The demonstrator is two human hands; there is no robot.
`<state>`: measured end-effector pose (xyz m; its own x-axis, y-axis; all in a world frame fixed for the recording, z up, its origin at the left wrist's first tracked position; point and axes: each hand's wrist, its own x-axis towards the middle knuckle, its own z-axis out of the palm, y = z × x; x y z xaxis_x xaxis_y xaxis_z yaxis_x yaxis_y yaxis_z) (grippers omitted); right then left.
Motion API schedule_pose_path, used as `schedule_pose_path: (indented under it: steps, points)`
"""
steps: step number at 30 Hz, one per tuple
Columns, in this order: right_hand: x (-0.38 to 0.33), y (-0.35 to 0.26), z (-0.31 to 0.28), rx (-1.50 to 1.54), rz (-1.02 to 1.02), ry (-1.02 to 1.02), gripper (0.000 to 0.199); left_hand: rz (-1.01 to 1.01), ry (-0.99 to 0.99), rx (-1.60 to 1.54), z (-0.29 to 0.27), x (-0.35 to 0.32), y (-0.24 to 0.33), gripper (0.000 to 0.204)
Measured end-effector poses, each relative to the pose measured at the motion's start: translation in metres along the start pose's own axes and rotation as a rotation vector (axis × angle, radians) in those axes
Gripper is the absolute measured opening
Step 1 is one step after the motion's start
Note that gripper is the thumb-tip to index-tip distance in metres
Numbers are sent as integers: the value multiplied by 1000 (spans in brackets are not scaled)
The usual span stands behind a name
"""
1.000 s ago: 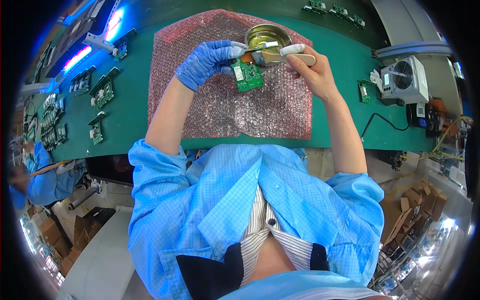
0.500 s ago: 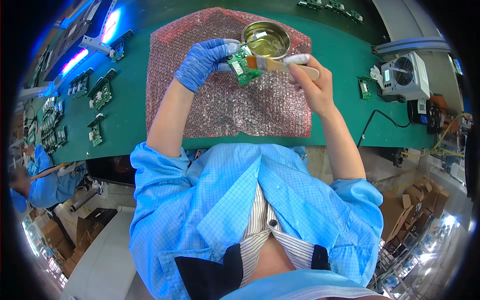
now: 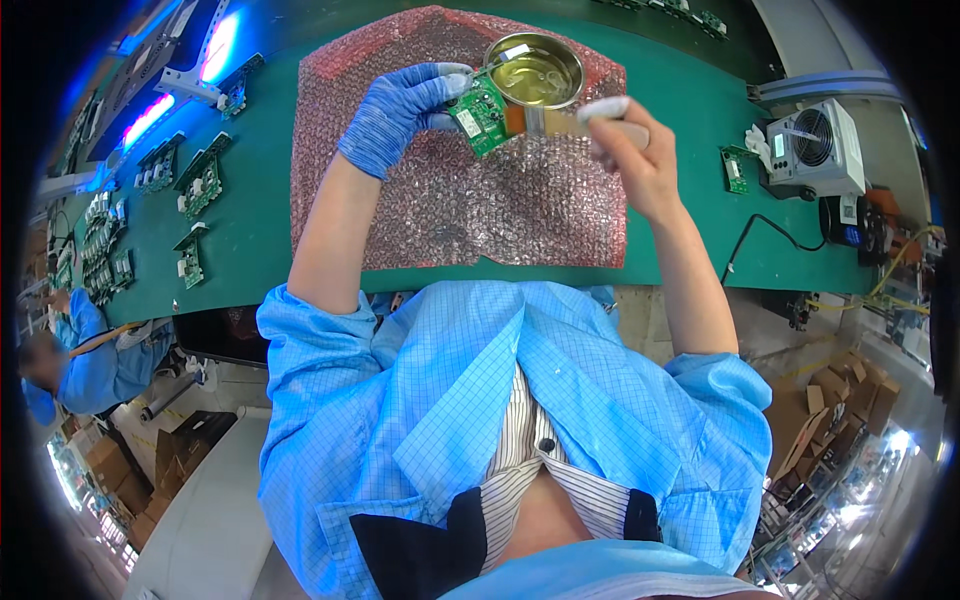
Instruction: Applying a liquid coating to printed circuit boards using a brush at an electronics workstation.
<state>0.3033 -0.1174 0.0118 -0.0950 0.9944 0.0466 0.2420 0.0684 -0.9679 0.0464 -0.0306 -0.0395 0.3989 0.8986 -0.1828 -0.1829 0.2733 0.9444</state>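
Observation:
In its blue glove with pale fingertips, my left hand [image 3: 392, 115] is closed on the edge of a green circuit board [image 3: 486, 128], tilted over the bubble wrap. My bare right hand [image 3: 640, 160], with white coverings on fingertips, grips the wooden handle of a flat brush [image 3: 535, 122]. The handle is blurred by motion. The brown bristles are at the board's right edge; whether they touch it I cannot tell. Just beyond the board stands a round metal bowl [image 3: 577, 90] holding clear yellowish liquid.
Pinkish bubble wrap [image 3: 450, 220] covers the middle of the green table [image 3: 255, 200]. Several circuit boards [image 3: 203, 180] stand at the left, near a purple-lit device. On the right are a white fan unit [image 3: 815, 148], another board [image 3: 735, 170] and a black cable [image 3: 760, 222]. Another person [image 3: 100, 350] sits far left.
My left hand and the board have shifted slightly away from me, and the board has turned. The brush has moved right, from over the board's face to its right edge.

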Motion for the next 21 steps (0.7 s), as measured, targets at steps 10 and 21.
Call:
schedule_pose_path:
  steps: [10, 21]
  points:
    - [-4, 15, 6, 110, 79, -24, 18, 37, 9, -60, -1, -4, 0, 33]
    - [-3, 20, 31, 241, 28, 255, 15, 136, 189, -196, 1, 0, -9, 27]
